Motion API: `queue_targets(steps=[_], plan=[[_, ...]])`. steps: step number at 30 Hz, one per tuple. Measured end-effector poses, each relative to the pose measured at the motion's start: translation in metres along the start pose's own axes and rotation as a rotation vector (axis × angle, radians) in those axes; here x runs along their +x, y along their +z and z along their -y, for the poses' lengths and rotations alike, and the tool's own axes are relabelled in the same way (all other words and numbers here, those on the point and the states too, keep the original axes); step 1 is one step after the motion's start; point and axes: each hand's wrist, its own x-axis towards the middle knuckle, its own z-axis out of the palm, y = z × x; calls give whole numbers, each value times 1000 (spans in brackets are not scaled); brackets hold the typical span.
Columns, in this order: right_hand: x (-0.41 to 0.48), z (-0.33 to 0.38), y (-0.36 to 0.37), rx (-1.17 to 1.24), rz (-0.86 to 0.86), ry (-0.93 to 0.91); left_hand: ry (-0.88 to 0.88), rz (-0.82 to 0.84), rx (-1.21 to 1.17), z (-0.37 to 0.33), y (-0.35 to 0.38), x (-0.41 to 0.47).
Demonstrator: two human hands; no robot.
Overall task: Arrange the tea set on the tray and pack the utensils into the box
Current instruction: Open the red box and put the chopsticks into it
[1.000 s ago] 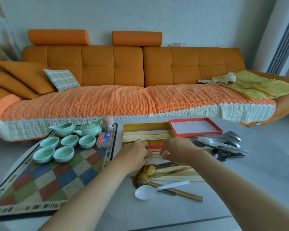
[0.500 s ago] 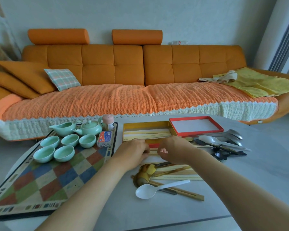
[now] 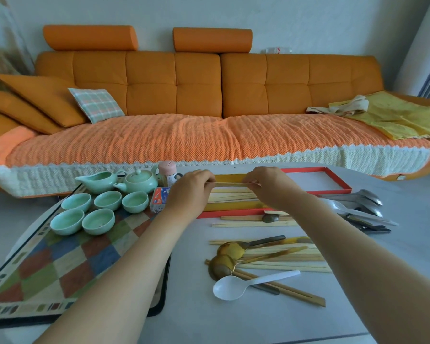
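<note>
My left hand and my right hand each pinch an end of a pale wooden chopstick, held level just above the yellow-lined box. Other chopsticks lie inside the box. The box's red lid lies open to its right. A green teapot, a green pitcher and several green cups stand on the checkered tray at the left. Loose chopsticks, gold spoons and a white plastic spoon lie near me.
Metal spoons and dark-handled cutlery are piled right of the box. A pink-capped jar and a small blue-red packet sit at the tray's far right corner. An orange sofa runs behind the grey table.
Both hands have lifted from the pile in front of the box and moved away from me, carrying a chopstick over the open box.
</note>
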Motion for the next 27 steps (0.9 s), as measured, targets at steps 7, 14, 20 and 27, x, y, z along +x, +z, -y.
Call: queue_targets(steps=[7, 14, 20, 27], plan=[[12, -6, 21, -102, 214, 135, 94, 219, 169, 1, 4, -2], [5, -2, 18, -60, 203, 143, 99, 432, 236, -7, 10, -12], [-14, 13, 13, -46, 202, 68, 130, 415, 276, -8, 6, -17], [-32, 7, -4, -15, -51, -42, 257, 220, 225, -29, -5, -27]])
